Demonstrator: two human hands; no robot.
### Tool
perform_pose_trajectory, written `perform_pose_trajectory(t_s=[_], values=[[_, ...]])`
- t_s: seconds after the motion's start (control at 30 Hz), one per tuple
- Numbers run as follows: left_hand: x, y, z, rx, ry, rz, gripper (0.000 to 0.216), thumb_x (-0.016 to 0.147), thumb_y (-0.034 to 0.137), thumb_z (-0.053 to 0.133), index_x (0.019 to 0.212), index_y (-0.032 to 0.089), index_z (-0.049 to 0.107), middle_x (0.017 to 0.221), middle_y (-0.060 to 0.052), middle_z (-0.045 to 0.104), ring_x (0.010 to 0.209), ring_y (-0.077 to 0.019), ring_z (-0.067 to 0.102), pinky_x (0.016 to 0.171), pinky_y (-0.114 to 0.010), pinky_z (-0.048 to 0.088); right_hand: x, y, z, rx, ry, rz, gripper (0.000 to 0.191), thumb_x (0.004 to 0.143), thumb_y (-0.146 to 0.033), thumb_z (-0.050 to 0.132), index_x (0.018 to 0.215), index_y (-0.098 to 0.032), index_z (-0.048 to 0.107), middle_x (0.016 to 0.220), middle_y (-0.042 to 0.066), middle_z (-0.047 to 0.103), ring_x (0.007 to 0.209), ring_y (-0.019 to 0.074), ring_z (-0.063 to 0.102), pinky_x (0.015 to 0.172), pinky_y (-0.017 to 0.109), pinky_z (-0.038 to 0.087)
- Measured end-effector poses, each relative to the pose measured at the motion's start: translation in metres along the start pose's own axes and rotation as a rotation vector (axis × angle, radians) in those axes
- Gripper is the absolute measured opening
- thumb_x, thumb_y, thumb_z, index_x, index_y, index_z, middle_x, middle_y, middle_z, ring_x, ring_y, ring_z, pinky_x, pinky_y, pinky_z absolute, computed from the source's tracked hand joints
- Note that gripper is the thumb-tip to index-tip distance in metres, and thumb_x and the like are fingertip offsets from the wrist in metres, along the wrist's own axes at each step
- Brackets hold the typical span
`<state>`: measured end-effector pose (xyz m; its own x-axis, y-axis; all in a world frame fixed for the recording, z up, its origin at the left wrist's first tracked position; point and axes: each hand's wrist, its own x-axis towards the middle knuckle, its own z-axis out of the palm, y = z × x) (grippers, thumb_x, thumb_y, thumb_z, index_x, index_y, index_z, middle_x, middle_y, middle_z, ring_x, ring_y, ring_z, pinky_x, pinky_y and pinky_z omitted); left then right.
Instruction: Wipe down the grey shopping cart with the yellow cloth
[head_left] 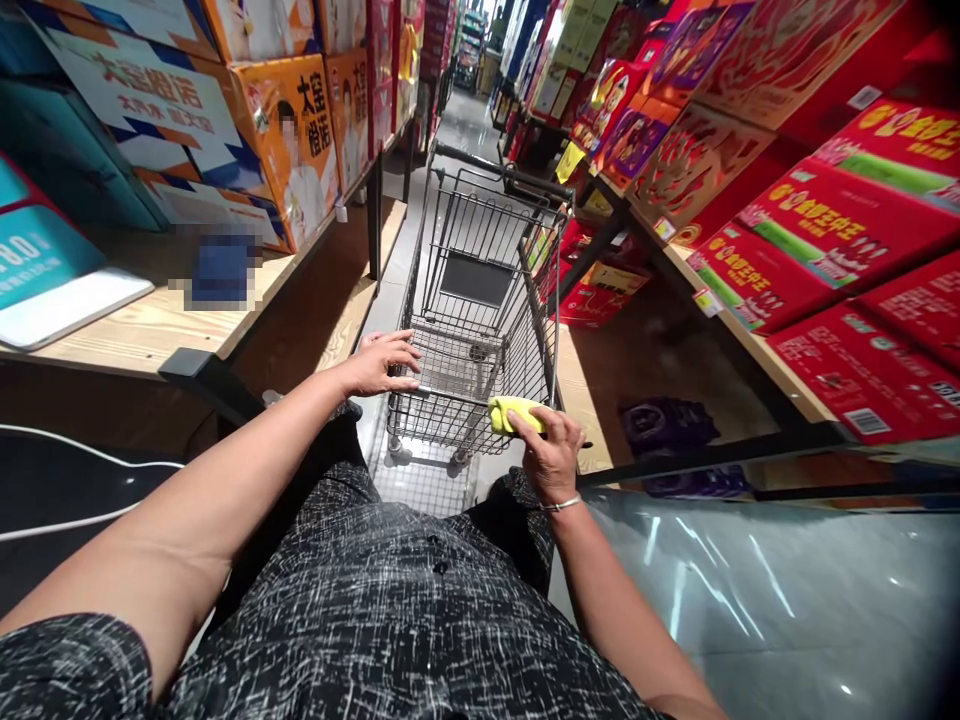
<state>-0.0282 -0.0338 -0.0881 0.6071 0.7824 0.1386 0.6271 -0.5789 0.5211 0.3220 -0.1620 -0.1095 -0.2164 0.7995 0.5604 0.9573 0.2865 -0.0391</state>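
Right in front of me stands a black wire shopping cart (pixel 474 278) whose basket holds nothing that I can see. My left hand (pixel 381 363) rests on the cart's near left corner, fingers stretched out over the rim. In my right hand (pixel 553 450) is a folded yellow cloth (pixel 517 414), pinched between thumb and fingers at the near right corner of the cart. The cloth lies against the near rim. A bracelet circles my right wrist.
Wooden shelves (pixel 225 325) with orange and white boxes (pixel 289 150) line the left side. Red gift boxes (pixel 810 250) are stacked on the right shelves. A white tablet-like object (pixel 75 305) lies at the left shelf's edge. The tiled aisle (pixel 461 115) runs ahead between them.
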Motion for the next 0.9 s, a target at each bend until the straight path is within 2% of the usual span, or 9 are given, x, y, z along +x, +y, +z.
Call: perform_pose_trajectory(t_s=[0.1,0.17,0.23,0.37,0.47,0.53,0.63,0.77,0.9], values=[[-0.006,0.027,0.004,0.088,0.053,-0.023,0.029,0.085,0.03,0.063,0.113,0.028,0.069,0.134,-0.002,0.064,0.141,-0.0289,0.041,0.119,-0.058,0.007,-0.001,-0.024,0.026,0.034,0.037,-0.023,0.037,0.095,-0.019,0.056,0.115,-0.046,0.072,0.119,0.004,0.061,0.117,0.0241,0.043,0.098,0.042,0.034],[-0.01,0.045,0.011,0.119,0.03,0.004,0.038,0.084,0.024,0.059,0.122,0.029,0.065,0.133,-0.003,0.065,0.134,-0.0253,0.049,0.117,-0.051,0.018,-0.006,-0.042,0.055,0.074,-0.004,-0.065,0.034,0.094,-0.023,0.059,0.114,-0.048,0.072,0.116,0.003,0.062,0.116,0.0236,0.044,0.098,0.043,0.034],[-0.015,0.055,0.018,0.119,-0.026,0.017,0.042,0.088,0.029,0.057,0.129,0.029,0.061,0.128,-0.003,0.068,0.12,-0.0226,0.06,0.109,-0.044,0.031,-0.017,-0.057,0.087,0.117,-0.072,-0.119,0.033,0.093,-0.025,0.06,0.113,-0.049,0.071,0.113,0.001,0.064,0.112,0.0228,0.046,0.096,0.043,0.035],[-0.018,0.052,0.025,0.131,0.009,0.02,0.038,0.091,0.04,0.059,0.128,0.031,0.063,0.124,-0.003,0.07,0.113,-0.0214,0.064,0.103,-0.041,0.034,-0.052,-0.068,0.137,0.137,-0.216,-0.262,0.036,0.09,-0.015,0.06,0.107,-0.045,0.072,0.113,0.0,0.066,0.111,0.0222,0.048,0.092,0.042,0.036],[-0.015,0.038,0.024,0.111,0.02,0.01,0.034,0.094,0.047,0.056,0.123,0.032,0.067,0.119,-0.001,0.073,0.11,-0.0204,0.065,0.1,-0.039,0.034,-0.072,-0.069,0.155,0.13,-0.239,-0.351,0.029,0.087,-0.013,0.061,0.09,-0.039,0.074,0.107,-0.001,0.068,0.11,0.021,0.051,0.089,0.041,0.038],[-0.013,0.028,0.024,0.102,0.05,0.029,0.033,0.096,0.048,0.054,0.12,0.032,0.069,0.117,-0.001,0.074,0.107,-0.0193,0.066,0.098,-0.037,0.035,-0.074,-0.071,0.156,0.127,-0.219,-0.363,0.026,0.087,-0.013,0.062,0.084,-0.036,0.074,0.105,-0.001,0.068,0.109,0.021,0.052,0.088,0.041,0.037],[-0.01,0.01,0.025,0.09,0.107,0.047,0.03,0.097,0.048,0.054,0.113,0.031,0.074,0.106,0.0,0.077,0.097,-0.0177,0.068,0.093,-0.035,0.036,-0.058,-0.072,0.141,0.106,-0.159,-0.365,0.023,0.086,-0.016,0.066,0.092,-0.037,0.075,0.108,-0.001,0.067,0.111,0.0223,0.049,0.094,0.041,0.034],[-0.009,-0.012,0.018,0.08,0.151,0.021,0.024,0.094,0.043,0.06,0.1,0.028,0.077,0.096,0.001,0.079,0.089,-0.0176,0.069,0.091,-0.036,0.036,-0.012,-0.067,0.09,0.096,0.026,-0.355,0.036,0.09,-0.023,0.066,0.12,-0.042,0.068,0.12,0.0,0.063,0.114,0.0228,0.043,0.097,0.041,0.03],[-0.011,-0.014,0.009,0.105,0.2,0.003,0.018,0.092,0.035,0.06,0.096,0.027,0.076,0.1,0.001,0.078,0.095,-0.0186,0.069,0.099,-0.039,0.034,0.024,-0.063,0.047,0.1,0.256,-0.27,0.052,0.089,-0.019,0.067,0.132,-0.046,0.06,0.12,0.004,0.062,0.115,0.0246,0.041,0.098,0.042,0.029]])
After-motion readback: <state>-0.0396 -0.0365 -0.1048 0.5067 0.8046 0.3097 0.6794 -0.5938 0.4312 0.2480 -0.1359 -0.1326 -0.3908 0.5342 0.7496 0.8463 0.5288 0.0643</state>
